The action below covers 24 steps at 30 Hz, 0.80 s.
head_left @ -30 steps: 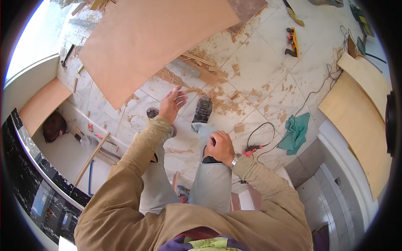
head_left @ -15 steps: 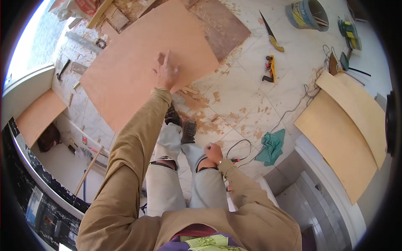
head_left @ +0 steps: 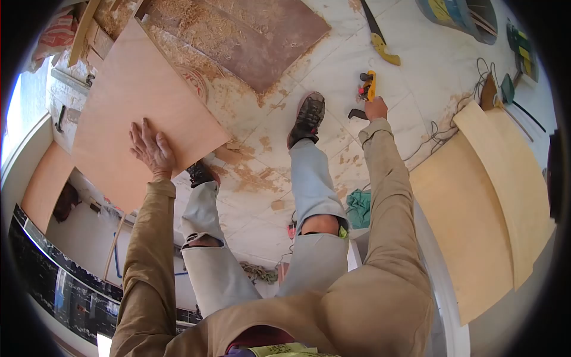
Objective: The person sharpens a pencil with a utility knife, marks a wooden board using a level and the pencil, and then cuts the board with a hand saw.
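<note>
The left hand lay spread on a smooth, straight-edged, pinkish-tan wooden board; the right hand met a yellow-and-black hand plane, its grip impossible to tell.

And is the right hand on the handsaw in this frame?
No, the right hand is at the yellow hand plane, while the handsaw lies apart on the tiled floor.

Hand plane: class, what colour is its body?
The hand plane has a yellow body; see the head view.
</note>
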{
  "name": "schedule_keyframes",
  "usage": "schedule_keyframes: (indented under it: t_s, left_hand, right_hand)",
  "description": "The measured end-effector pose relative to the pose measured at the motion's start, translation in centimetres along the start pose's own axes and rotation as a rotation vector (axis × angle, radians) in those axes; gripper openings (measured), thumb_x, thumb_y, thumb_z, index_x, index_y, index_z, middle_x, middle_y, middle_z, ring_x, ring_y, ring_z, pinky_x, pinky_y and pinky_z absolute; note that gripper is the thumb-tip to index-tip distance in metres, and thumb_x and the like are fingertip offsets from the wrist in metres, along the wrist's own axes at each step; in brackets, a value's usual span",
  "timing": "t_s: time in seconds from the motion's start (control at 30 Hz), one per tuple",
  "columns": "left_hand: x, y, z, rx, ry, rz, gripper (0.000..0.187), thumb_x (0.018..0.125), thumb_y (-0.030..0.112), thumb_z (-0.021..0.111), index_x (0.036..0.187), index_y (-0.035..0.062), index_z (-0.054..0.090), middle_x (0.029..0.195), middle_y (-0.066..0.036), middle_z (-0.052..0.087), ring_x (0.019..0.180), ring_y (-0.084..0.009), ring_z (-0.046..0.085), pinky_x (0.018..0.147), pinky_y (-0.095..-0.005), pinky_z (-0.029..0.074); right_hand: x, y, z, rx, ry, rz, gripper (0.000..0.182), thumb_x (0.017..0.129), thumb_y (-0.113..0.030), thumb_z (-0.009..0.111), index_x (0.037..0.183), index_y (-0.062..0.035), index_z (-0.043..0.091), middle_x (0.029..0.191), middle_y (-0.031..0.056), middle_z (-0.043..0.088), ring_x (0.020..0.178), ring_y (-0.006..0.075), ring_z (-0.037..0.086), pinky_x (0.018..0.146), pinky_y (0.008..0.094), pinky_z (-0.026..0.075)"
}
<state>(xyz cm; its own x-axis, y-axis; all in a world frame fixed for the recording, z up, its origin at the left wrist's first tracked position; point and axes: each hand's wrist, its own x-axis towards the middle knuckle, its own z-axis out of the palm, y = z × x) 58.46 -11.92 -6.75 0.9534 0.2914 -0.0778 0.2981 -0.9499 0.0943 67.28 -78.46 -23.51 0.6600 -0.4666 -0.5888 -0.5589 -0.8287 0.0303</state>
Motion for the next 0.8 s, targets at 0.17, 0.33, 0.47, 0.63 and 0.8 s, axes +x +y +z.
schedule_keyframes:
  t_s: [0.17, 0.33, 0.47, 0.63, 0.8]
  left_hand:
    - [0.2, -0.2, -0.4, -0.021, 0.032, 0.074, 0.064, 0.104, 0.044, 0.037, 0.156, 0.0065, 0.033, 0.162, -0.024, 0.026, 0.15, -0.0416, 0.023, 0.12, -0.0567, 0.015]
    - [0.5, 0.1, -0.3, 0.003, 0.003, 0.102, 0.065, 0.107, 0.044, 0.029, 0.156, 0.0021, 0.031, 0.162, -0.028, 0.025, 0.149, -0.0434, 0.024, 0.121, -0.0519, 0.019]
    - [0.7, 0.0, -0.4, 0.036, 0.006, 0.144, 0.065, 0.107, 0.042, 0.03, 0.154, -0.0017, 0.032, 0.161, -0.03, 0.025, 0.148, -0.0435, 0.026, 0.12, -0.0517, 0.021]
    - [0.5, 0.9, -0.3, -0.038, 0.044, 0.073, 0.066, 0.105, 0.044, 0.033, 0.151, -0.0045, 0.038, 0.159, -0.03, 0.029, 0.147, -0.0437, 0.027, 0.12, -0.0499, 0.022]
    - [0.4, 0.8, -0.5, -0.029, 0.069, -0.027, 0.068, 0.101, 0.045, 0.039, 0.151, -0.0005, 0.039, 0.159, -0.026, 0.03, 0.147, -0.0418, 0.028, 0.12, -0.0507, 0.02]
  right_hand:
    - [8.4, 2.5, 5.9, 0.004, 0.129, -0.007, 0.042, 0.092, -0.034, 0.061, 0.114, 0.0019, 0.063, 0.101, 0.0266, 0.069, 0.102, 0.0418, 0.067, 0.089, 0.0506, 0.054]
    - [8.9, -3.2, 4.5, -0.028, 0.003, -0.095, 0.036, 0.096, -0.037, 0.056, 0.098, -0.0026, 0.067, 0.101, 0.0195, 0.071, 0.098, 0.0385, 0.068, 0.084, 0.0512, 0.054]
    - [11.0, -6.1, 1.9, 0.424, -0.15, -0.473, 0.036, 0.09, -0.032, 0.063, 0.109, -0.0014, 0.066, 0.11, 0.0215, 0.069, 0.101, 0.0389, 0.067, 0.084, 0.05, 0.054]
    - [19.9, -5.9, -3.3, -0.284, 0.097, -0.089, 0.058, 0.084, -0.034, 0.067, 0.13, -0.0049, 0.049, 0.128, 0.02, 0.059, 0.124, 0.0382, 0.056, 0.097, 0.0579, 0.05]
    - [20.1, -6.4, -2.2, -0.618, 0.056, -0.154, 0.053, 0.087, -0.051, 0.067, 0.124, -0.013, 0.07, 0.13, 0.0131, 0.066, 0.13, 0.0329, 0.056, 0.107, 0.0555, 0.041]
